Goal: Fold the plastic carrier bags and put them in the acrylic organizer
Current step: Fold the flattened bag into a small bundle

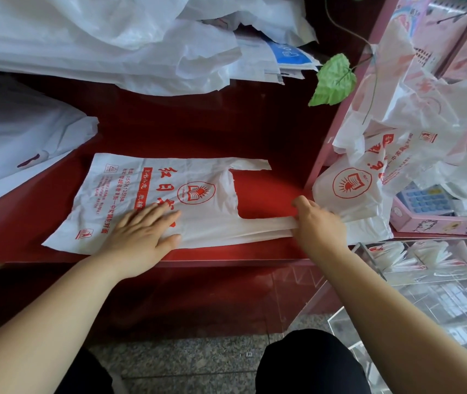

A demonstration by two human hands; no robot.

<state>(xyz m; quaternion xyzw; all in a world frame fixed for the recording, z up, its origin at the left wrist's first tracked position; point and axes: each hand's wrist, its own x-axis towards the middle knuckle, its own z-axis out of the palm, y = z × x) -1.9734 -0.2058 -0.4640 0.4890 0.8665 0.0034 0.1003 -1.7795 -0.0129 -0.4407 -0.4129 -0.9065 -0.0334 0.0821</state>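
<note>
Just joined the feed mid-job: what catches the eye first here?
A white carrier bag with red print lies flat on the red counter; the left hand presses it while the right hand pinches its near handle. Folded bags stand in the clear organizer at lower right.

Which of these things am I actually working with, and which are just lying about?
In the job: carrier bag, pressed by left hand, handle pinched by right hand; heap of unfolded bags; acrylic organizer.
Lying about: green leaf; calculator; white plastic sheeting.

Left hand (141, 237) lies flat; right hand (317, 223) holds a pinching grip.
</note>
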